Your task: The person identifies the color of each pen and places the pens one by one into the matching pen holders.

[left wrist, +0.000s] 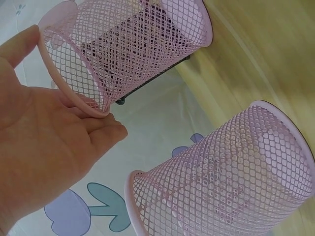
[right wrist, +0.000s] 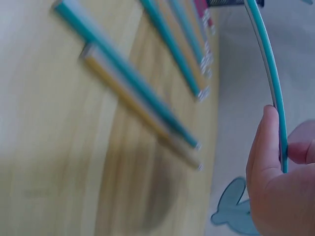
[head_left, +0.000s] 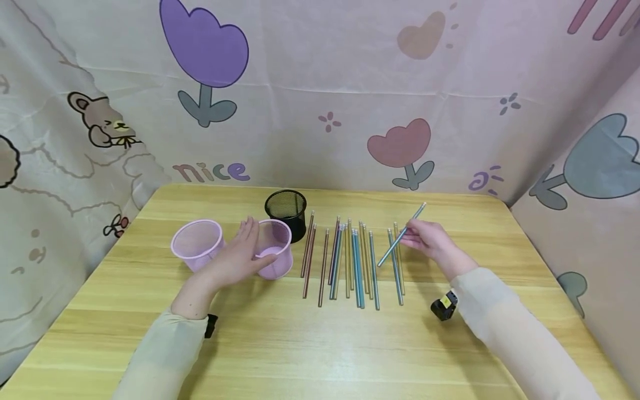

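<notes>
A blue-green pencil (head_left: 401, 235) slants above the table, pinched between the thumb and fingers of my right hand (head_left: 425, 239). The right wrist view shows the thumb along one side of this pencil (right wrist: 269, 64). My left hand (head_left: 232, 258) holds the right-hand pink mesh pen cup (head_left: 276, 266) by its rim, thumb on one side and fingers on the other. That cup (left wrist: 133, 54) stands upright. Left of it is a second pink mesh pen cup (head_left: 192, 248), partly behind my left hand. Several pencils (head_left: 359, 272) in red, gold and blue lie in a loose row between the hands.
A black mesh pen cup (head_left: 295, 225) stands behind the held pink one. The wooden table (head_left: 320, 350) meets a printed cloth backdrop (head_left: 310, 111) at its far edge. A black wrist camera (head_left: 444, 305) hangs beneath the right sleeve.
</notes>
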### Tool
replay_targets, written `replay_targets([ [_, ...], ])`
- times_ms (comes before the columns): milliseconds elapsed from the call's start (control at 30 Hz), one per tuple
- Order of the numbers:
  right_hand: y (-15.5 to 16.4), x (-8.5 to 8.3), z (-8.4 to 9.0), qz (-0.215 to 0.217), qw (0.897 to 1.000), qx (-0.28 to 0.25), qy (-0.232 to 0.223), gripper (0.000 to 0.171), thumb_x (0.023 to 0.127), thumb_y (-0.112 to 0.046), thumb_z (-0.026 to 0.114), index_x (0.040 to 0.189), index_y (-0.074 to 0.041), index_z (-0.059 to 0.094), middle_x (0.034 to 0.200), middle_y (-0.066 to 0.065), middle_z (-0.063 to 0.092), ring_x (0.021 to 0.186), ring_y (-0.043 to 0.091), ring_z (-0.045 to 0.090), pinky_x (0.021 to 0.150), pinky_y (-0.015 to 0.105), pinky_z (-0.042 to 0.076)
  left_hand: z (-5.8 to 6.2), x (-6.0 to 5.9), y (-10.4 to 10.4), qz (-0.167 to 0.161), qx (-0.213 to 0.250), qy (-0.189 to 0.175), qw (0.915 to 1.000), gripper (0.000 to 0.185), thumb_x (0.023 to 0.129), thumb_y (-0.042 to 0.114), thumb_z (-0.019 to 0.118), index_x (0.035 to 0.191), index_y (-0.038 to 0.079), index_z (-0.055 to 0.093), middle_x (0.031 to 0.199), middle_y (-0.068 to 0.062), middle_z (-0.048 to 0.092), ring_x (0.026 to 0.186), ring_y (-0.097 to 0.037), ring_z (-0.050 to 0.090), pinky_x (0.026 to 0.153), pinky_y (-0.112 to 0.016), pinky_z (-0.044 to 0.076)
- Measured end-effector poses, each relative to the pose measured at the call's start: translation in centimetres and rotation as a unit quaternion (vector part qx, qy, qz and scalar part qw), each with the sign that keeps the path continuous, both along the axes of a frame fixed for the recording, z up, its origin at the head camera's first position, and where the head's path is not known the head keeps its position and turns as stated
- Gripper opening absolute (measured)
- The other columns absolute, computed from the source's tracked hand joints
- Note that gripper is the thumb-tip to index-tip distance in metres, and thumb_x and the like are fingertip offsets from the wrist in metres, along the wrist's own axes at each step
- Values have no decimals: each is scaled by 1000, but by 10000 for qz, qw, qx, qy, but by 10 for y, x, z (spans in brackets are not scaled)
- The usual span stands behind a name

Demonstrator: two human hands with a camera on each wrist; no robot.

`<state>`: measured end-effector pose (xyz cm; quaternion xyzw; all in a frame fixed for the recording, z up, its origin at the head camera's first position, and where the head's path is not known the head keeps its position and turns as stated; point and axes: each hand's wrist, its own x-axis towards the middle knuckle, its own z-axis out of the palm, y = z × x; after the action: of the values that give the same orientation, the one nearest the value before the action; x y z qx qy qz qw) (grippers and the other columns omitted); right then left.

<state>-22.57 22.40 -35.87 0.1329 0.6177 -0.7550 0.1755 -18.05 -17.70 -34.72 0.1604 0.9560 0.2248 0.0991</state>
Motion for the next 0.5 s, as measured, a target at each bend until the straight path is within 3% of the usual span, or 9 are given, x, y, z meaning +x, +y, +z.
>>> replay_targets([
  [267,-18,2,10,28,9996,-258,140,16,93,-1,36,88,0,51,71,3,63,68,11,68,72,19,57,2,-1,2,-2,-100,36,9999,93,92,46,52,145,-12,3,152,-30,-5,140,-48,0,114,-59,6],
  [500,-28,2,18,-119,9989,-414,207,13,92,0,36,88,1,49,72,4,61,68,12,67,72,18,57,5,1,1,116,-130,53,9998,96,90,47,55,144,-13,4,151,-33,-3,140,-49,2,114,-58,8],
])
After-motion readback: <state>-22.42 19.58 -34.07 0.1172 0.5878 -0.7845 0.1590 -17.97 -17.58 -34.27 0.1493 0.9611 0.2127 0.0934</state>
